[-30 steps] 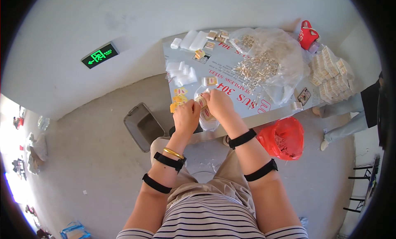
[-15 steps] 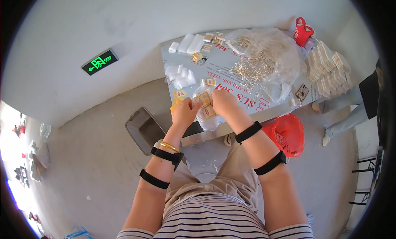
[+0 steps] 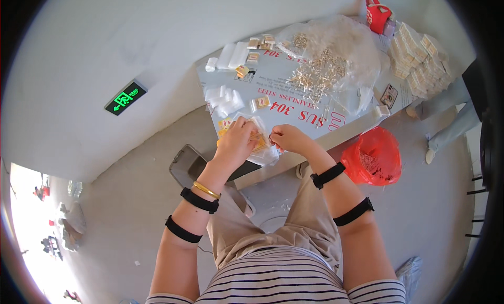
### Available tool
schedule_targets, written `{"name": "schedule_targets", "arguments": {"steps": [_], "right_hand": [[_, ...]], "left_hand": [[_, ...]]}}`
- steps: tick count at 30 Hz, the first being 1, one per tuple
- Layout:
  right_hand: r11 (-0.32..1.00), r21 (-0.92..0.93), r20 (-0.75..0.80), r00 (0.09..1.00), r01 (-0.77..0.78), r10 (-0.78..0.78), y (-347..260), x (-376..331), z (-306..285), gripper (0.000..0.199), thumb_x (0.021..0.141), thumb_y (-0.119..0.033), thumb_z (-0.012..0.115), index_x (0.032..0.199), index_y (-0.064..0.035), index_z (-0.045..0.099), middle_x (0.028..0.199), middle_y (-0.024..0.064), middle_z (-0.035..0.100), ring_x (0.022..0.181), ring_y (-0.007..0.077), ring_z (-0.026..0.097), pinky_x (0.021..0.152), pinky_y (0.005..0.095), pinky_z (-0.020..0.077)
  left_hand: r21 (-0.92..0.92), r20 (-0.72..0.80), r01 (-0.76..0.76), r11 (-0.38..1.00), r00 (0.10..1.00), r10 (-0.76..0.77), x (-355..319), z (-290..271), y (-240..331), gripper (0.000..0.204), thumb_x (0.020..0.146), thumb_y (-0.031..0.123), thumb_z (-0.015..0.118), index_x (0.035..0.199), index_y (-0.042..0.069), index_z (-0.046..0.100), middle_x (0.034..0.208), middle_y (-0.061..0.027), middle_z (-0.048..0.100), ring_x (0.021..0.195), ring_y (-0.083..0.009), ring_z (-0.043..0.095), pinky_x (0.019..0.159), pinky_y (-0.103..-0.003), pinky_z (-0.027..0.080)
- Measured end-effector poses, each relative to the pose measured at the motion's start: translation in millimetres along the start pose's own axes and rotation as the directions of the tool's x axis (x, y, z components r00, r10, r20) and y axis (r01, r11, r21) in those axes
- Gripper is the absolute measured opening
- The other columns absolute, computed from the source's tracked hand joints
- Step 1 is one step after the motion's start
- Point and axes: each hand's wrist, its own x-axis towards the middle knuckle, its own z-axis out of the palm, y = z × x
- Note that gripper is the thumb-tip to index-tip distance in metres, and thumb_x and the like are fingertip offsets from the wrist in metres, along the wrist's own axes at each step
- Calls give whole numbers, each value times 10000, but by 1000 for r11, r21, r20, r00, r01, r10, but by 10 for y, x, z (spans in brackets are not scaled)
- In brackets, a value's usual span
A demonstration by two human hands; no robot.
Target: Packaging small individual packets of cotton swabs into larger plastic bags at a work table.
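At the table's near edge lies a clear plastic bag [image 3: 266, 156] with small yellow-labelled packs inside. My left hand [image 3: 237, 139] curls over the left side of this bag, its fingers closed on the plastic. On the right side, my right hand [image 3: 290, 139] is closed in a pinch at the bag's edge; what exactly sits between its fingertips is too small to tell. Yellow printed packs [image 3: 224, 124] lie partly hidden behind my left hand. A single small pack [image 3: 260, 103] rests just beyond the bag. Folded clear bags [image 3: 224, 100] are piled to the left of that pack.
Loose cotton swabs [image 3: 320, 78] spill from a large clear bag [image 3: 357, 57]. Stacked packs [image 3: 420, 60], a phone [image 3: 389, 95] and a red-covered bottle [image 3: 379, 16] occupy the right side. Below stand a red-lined bin [image 3: 375, 157] and a grey bin [image 3: 185, 166]. Another person's leg [image 3: 451, 126] is at right.
My left hand has moved over the packs onto the bag. My right hand has drawn back toward me to the bag's right edge. The whole view has shifted and turned slightly.
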Motion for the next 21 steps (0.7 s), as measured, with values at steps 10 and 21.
{"name": "schedule_targets", "arguments": {"steps": [10, 21], "right_hand": [[912, 54, -108, 911, 406, -399, -144, -76, -76, 198, 783, -130, 598, 699, 33, 523, 540, 83, 399, 513, 138, 354, 496, 316, 334], [945, 137, -8, 954, 298, -300, -118, 37, -212, 304, 759, -304, 612, 734, -6, 669, 648, 158, 622, 596, 284, 590, 565, 371, 441]], "left_hand": [[-115, 281, -17, 993, 959, 49, 165, -69, -144, 269, 784, 146, 720, 991, 73, 565, 1024, -102, 474, 982, -291, 516, 853, -372, 458], [-93, 524, 23, 995, 851, 29, 534, -104, -177, 266, 737, 145, 737, 916, 60, 560, 956, -121, 519, 941, -300, 527, 832, -379, 456]]}}
